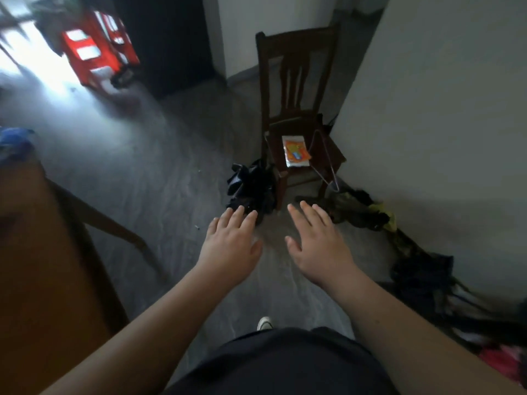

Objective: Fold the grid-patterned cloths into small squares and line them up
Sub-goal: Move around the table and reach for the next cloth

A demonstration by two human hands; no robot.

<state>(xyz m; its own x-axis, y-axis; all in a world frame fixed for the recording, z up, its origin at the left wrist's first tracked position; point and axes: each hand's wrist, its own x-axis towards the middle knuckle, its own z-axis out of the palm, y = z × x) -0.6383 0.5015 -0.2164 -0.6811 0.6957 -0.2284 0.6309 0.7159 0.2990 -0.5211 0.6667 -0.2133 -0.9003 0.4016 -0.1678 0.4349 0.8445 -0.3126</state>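
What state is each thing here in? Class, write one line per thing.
Left hand, open, holding nothing.
Right hand, open, holding nothing.
Chair, upright beside the wall.
Packet, flat on the chair seat.
Hanger, lying across the seat's edge.
Black bundle, crumpled on the floor.
Clothes, heaped along the wall.

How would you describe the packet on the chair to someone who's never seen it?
Find the dark wooden chair by the white wall. A flat packet lies on its seat. It alone is bright orange and white, beside a wire hanger.

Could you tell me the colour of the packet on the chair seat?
Packet: orange with white edges, head view.
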